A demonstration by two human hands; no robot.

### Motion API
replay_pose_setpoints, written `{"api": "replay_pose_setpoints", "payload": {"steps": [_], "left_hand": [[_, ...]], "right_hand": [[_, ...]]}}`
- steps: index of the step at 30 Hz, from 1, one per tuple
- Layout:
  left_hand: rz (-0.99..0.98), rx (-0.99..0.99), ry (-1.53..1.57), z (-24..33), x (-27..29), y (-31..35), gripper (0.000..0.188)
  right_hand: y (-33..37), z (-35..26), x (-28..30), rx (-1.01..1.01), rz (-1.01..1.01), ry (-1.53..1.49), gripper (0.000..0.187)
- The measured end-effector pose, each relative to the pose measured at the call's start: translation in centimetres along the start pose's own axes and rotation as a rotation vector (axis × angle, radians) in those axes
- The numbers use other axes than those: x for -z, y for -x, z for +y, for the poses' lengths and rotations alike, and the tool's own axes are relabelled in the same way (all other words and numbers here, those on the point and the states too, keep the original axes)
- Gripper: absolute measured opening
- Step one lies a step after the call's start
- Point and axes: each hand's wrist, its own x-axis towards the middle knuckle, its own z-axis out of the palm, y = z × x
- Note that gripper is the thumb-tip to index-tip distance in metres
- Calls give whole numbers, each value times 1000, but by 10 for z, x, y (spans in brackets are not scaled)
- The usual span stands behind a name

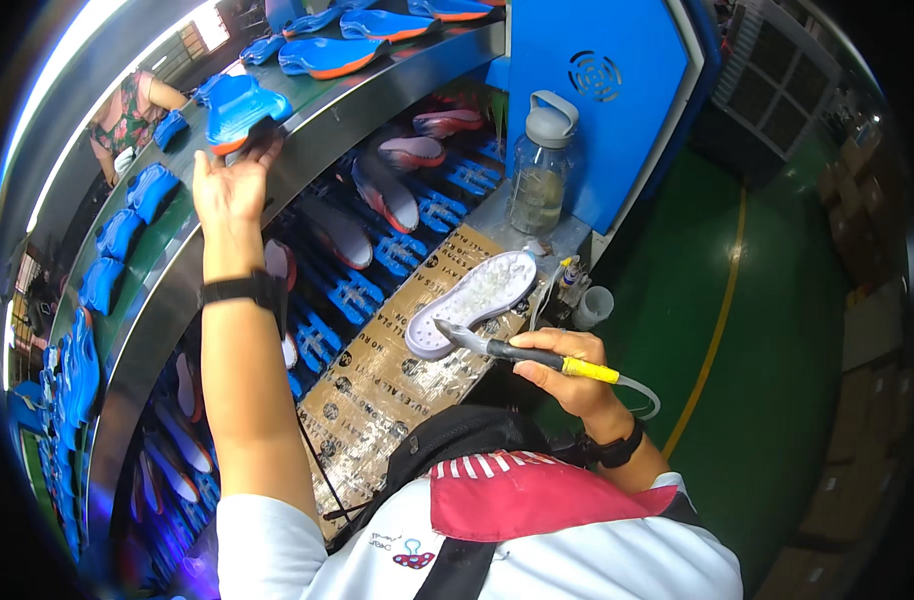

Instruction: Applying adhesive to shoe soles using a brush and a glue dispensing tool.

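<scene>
Left hand (232,190): raised to the curved conveyor, palm up, fingers running under a glossy blue shoe-shaped piece with an orange lower edge (244,108). Fingertips hidden behind it, so can't tell whether it's gripped or only propped; palm-up pose looks suited to taking weight from below. The piece is at the near edge of the green belt with a metal side rail (327,118), likely for easy reach; more blue pieces line the belt.

Right hand (574,375): closed around a black-handled brush with a yellow end (557,361), thumb and fingers on opposite sides, pen-like, probably for fine tip control. Thin clear tube (645,392) trails from the yellow end, loosely looped, presumably to leave slack. Bristles lie over the near end of a pale lilac shoe sole with a whitish, lumpy inside (472,300); contact can't be told.

Sole lies hollow side up on a brown printed board under shiny film (362,400), inside exposed to the brush; film probably guards the surface. White plastic cup (593,304) and clear bottle with grey lid (540,190) stand past the sole, off the board's middle. More soles sit on the lower rack with blue holders (357,295).
</scene>
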Motion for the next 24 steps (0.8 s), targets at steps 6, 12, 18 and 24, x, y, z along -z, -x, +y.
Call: {"api": "replay_pose_setpoints", "payload": {"steps": [6,12,18,24], "left_hand": [[209,172,-178,-16,-21,-4,65],[99,-618,-1380,59,50,-32,45],[635,-390,-2429,126,90,-10,61],[435,-1165,-2520,182,100,64,53]], "right_hand": [[10,14,20,-38,60,42,26],[14,20,15,-85,18,25,26],[16,21,12,-165,-5,2,24],[20,30,-4,-293,8,-100,26]]}}
